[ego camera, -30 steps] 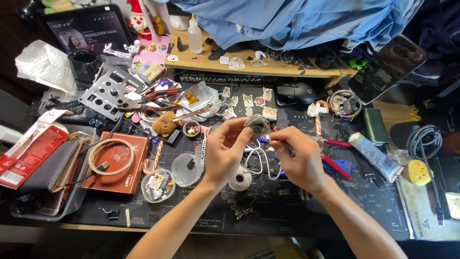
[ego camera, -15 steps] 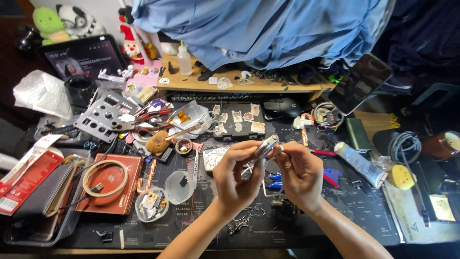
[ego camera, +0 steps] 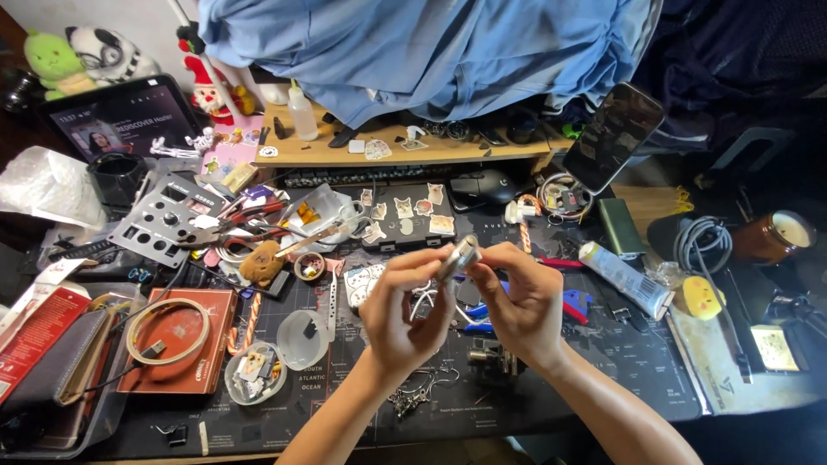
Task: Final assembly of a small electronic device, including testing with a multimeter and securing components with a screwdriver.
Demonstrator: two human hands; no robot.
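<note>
Above a cluttered desk mat (ego camera: 603,362), the left hand (ego camera: 401,314) and right hand (ego camera: 517,306) (fingertips pressed together) pinch a small silver metal piece (ego camera: 458,257) between them.

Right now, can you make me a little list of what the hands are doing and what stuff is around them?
left hand: pinches a small silver metal piece
right hand: fingertips on the same piece
where: held up above the dark desk mat
under the hands: blue-handled tool, keyring cluster
left side: red box with a tan ring on it
right side: white tube, yellow figure
back: tablet, blue cloth
</note>
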